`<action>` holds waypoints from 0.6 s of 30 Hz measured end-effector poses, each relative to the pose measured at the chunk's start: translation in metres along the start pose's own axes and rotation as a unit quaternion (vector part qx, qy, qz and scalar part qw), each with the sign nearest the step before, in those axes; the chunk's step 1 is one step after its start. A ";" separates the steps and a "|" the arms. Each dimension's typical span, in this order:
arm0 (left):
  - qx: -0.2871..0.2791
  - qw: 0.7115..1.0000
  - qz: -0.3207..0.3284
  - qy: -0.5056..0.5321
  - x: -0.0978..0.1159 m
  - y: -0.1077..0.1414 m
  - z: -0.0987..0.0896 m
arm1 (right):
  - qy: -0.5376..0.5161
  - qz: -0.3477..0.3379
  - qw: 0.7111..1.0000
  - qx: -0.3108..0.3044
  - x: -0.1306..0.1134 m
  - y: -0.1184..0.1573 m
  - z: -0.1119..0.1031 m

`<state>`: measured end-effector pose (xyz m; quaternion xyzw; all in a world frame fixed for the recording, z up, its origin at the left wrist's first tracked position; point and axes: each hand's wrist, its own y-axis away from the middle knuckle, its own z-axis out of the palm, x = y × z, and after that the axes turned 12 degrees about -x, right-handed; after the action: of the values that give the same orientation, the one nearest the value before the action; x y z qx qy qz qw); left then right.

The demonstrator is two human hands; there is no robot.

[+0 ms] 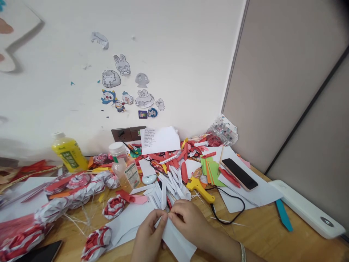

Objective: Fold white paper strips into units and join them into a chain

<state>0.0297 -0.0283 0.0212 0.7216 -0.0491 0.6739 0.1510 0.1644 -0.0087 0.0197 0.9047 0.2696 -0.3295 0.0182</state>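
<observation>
Near the table's front edge, my left hand (151, 232) pinches the upper end of a folded white sheet of paper (179, 243). Close beside it, my right hand (188, 221) also has its fingers pressed together on the paper's top corner. The rest of the sheet hangs below my fingers toward me. Just beyond my hands lies a pile of folded white paper strips (163, 190). A red pen-like stick (168, 202) pokes out between the strips and my hands. To the right rests a yellow hot glue gun (200, 189) with a black cord.
Red-and-white paper roses (113, 206) and a rolled paper garland (71, 199) lie left. Behind stand a yellow drink bottle (69, 152) and a clear plastic jar (122, 163). A phone (240, 174) lies on white sheets at right, near a long white device (307, 207).
</observation>
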 end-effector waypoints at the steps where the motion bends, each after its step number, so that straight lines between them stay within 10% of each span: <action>1: 0.002 1.000 0.001 -0.006 -0.001 -0.001 0.000 | -0.002 0.003 1.000 0.000 0.000 0.000 0.000; 18: 0.016 0.988 0.065 -0.139 -0.002 -0.001 -0.005 | 0.099 -0.054 0.994 -0.004 0.003 -0.003 -0.010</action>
<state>0.0250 -0.0260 0.0189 0.8056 -0.1054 0.5764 0.0871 0.1709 -0.0028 0.0262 0.9168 0.3199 -0.2380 -0.0223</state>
